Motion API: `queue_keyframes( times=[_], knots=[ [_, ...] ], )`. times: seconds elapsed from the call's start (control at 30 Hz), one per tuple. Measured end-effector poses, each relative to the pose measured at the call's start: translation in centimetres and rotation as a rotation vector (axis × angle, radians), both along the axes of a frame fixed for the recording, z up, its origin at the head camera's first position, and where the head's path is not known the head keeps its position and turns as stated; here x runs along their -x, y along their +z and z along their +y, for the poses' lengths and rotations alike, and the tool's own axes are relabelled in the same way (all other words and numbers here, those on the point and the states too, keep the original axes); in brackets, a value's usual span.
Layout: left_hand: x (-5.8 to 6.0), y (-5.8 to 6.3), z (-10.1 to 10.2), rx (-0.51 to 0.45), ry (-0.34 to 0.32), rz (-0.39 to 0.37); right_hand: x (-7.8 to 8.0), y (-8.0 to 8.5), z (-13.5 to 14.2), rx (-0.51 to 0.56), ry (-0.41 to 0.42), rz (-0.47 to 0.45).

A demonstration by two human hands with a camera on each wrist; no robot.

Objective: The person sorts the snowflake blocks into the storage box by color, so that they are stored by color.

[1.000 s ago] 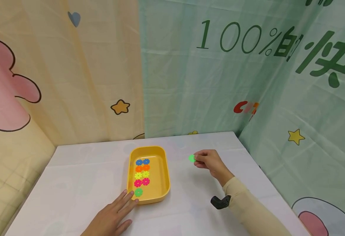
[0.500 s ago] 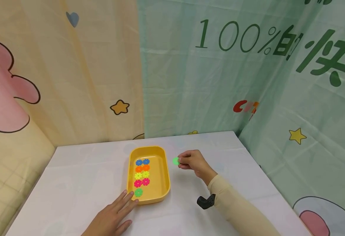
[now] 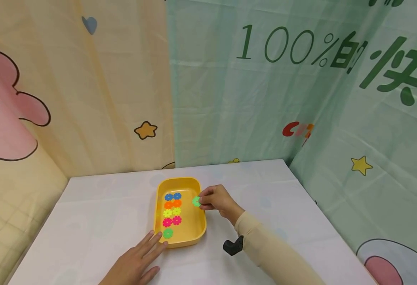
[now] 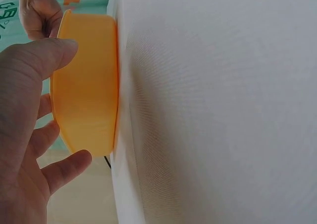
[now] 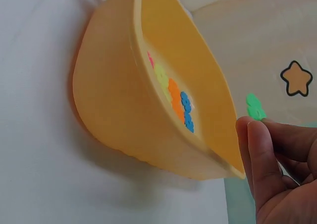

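Note:
My right hand [image 3: 219, 201] pinches a green flower-shaped plastic disc [image 3: 196, 201] between thumb and fingertips, over the right side of a yellow tray [image 3: 191, 223]. In the right wrist view the disc [image 5: 254, 106] stands out beyond the fingertips, above the tray's rim. Inside the tray lie pairs of blue discs [image 3: 168, 196], orange discs [image 3: 168, 205], yellow discs [image 3: 167, 213] and pink discs [image 3: 167, 222], with a single green disc [image 3: 168, 233] nearest me. My left hand [image 3: 130, 259] rests its spread fingers at the tray's near left corner; the left wrist view shows the thumb [image 4: 62, 50] along its rim.
A white cloth covers the table [image 3: 98, 213] around the tray. Behind it hang a beige curtain [image 3: 105, 99] and a green curtain [image 3: 226, 103], close to the table's far edge. A black wrist device [image 3: 233, 246] sits on the right sleeve.
My right hand has moved left with the green disc, from the table's right side to over the tray. The left hand and the discs in the tray have stayed in place.

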State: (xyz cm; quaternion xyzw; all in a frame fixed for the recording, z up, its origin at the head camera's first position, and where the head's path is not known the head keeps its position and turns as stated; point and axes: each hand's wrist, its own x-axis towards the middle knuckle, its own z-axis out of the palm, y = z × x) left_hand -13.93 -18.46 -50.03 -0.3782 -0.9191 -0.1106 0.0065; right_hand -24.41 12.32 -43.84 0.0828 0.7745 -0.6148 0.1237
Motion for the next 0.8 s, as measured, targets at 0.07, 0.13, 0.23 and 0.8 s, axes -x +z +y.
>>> queue_keyframes(
  times=[0.07,0.13,0.23,0.8],
  knots=[
    [0.0,0.1,0.0,0.006,0.005,-0.027,-0.1,-0.2,-0.5,-0.009,0.008,-0.006],
    [0.0,0.2,0.1,0.013,0.01,-0.046,-0.1,-0.3,-1.0,-0.021,0.017,-0.012],
    [0.0,0.2,0.1,0.011,0.013,-0.047,-0.2,-0.5,-1.8,-0.04,0.032,-0.016],
    [0.1,-0.1,-0.1,-0.004,0.004,-0.055,-0.6,-0.8,-5.0,-0.169,0.077,-0.039]
  ],
)
